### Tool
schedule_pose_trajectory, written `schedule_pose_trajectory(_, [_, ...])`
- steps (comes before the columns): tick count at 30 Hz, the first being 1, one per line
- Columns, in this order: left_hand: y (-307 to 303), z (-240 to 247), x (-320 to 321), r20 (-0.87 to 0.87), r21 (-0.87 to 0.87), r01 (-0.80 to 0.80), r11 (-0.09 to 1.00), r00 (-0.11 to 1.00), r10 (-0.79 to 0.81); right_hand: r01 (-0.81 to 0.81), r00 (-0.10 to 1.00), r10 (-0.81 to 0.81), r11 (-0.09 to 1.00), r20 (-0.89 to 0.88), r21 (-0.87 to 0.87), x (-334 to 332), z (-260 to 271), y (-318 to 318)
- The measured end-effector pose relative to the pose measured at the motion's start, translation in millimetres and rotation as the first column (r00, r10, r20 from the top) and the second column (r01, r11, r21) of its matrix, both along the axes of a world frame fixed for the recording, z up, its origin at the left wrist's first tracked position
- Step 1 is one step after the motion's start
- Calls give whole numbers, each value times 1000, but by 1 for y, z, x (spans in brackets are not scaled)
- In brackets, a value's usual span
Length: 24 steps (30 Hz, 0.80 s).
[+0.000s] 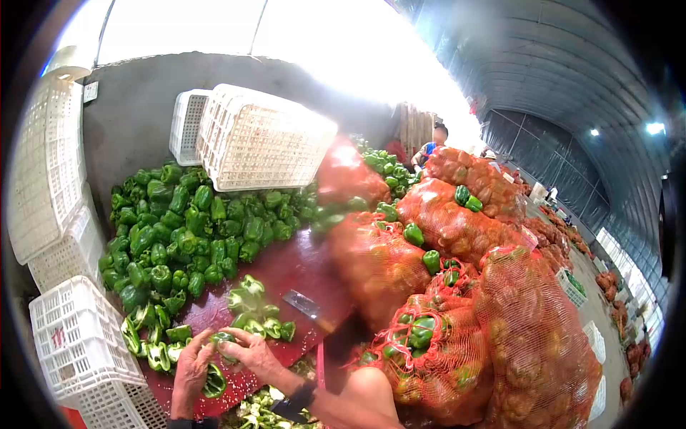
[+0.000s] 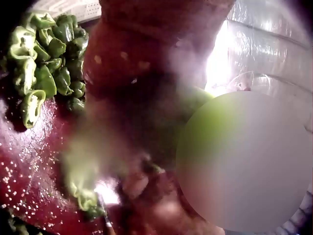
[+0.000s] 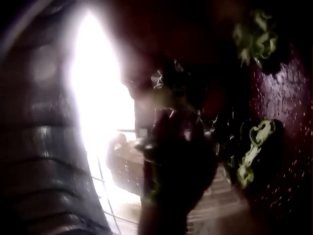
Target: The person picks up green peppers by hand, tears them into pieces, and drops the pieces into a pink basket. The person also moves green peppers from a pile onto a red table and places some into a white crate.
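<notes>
In the head view, both hands meet at the front left of a red board. A green bell pepper sits between them, gripped by the fingers of my left hand and my right hand. Just below the hands is an open, hollow pepper piece. Cut peppers lie left of the left hand, and a second group of cut pieces is beyond the right one. Both wrist views are blurred or dark around the fingers, which hides the grip there.
A broad flat blade rests on the board at right. Behind it rises a big heap of whole peppers, with white crates above and more crates at left. Red mesh sacks crowd the right side. Another person is farther back.
</notes>
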<state>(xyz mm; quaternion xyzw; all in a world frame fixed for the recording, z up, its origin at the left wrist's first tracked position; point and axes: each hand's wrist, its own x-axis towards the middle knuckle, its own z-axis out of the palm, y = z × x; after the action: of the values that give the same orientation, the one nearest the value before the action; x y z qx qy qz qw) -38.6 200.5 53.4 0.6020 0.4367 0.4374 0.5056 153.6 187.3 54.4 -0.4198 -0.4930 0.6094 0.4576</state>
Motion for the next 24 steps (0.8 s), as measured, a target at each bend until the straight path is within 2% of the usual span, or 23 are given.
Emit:
schedule_pose_trajectory(1, [4,-2,-5,-19,-34,-69,997,997,68,43,992,-49,998,114,52,-6,-2,1])
schedule_pose_trajectory(2, [3,4,-5,38,0,-123,992,992,123,117,845,-432,726,317,678,-13,-33,9])
schedule_pose_trajectory(3, [8,-1,-13,56,-106,-137,985,988,144,94,768,-486,730,417,677,-14,-44,4])
schedule_pose_trajectory(5, [11,-4,-23,120,-118,-121,986,984,135,-110,485,-334,893,808,436,-11,-79,-5])
schedule_pose_trajectory(7, [22,-29,-29,161,-157,-109,982,978,135,-202,386,-202,933,900,297,9,-152,-3])
schedule_pose_trajectory(8, [19,-18,-25,153,-188,-126,974,976,156,-250,332,-135,942,933,225,9,-150,1])
schedule_pose_trajectory(9, [13,-9,-20,153,-223,-150,963,970,186,-224,365,-164,940,916,257,8,-148,5])
schedule_pose_trajectory(10, [22,-27,-23,147,-161,-126,979,978,150,-183,396,-192,942,898,282,9,-149,3])
schedule_pose_trajectory(11, [21,-30,-22,71,-111,-115,987,990,123,-135,425,-225,942,877,308,11,-139,1])
schedule_pose_trajectory(12, [20,-30,-21,-5,-58,-103,993,995,103,-32,579,-312,915,754,403,9,-132,7])
schedule_pose_trajectory(13, [21,-30,-21,-81,-2,-87,996,993,87,21,658,-332,905,676,424,5,-124,15])
schedule_pose_trajectory(14, [23,-39,-21,-233,27,-70,997,970,74,81,726,-356,894,588,441,-1,-106,19])
schedule_pose_trajectory(15, [27,-54,-20,-200,4,-10,1000,980,11,146,781,-384,879,492,454,-3,-83,19])
schedule_pose_trajectory(17, [14,-49,0,122,-402,58,914,992,-9,69,863,-180,968,472,241,-5,-5,2])
schedule_pose_trajectory(18, [10,-44,10,268,-571,140,809,963,23,30,829,-190,954,525,298,-4,-5,1])
schedule_pose_trajectory(19, [3,-38,20,326,-610,181,771,945,35,83,759,-350,889,549,451,-10,-21,1])
schedule_pose_trajectory(21, [-8,-20,42,374,-589,227,776,927,13,190,723,-618,609,310,770,-20,-42,-5])
schedule_pose_trajectory(23, [-18,-4,62,388,-558,244,793,922,-11,20,636,-585,665,504,747,-12,-39,-14])
schedule_pose_trajectory(24, [-23,3,70,386,-548,241,801,923,-14,-13,656,-533,700,534,714,-8,-32,-20])
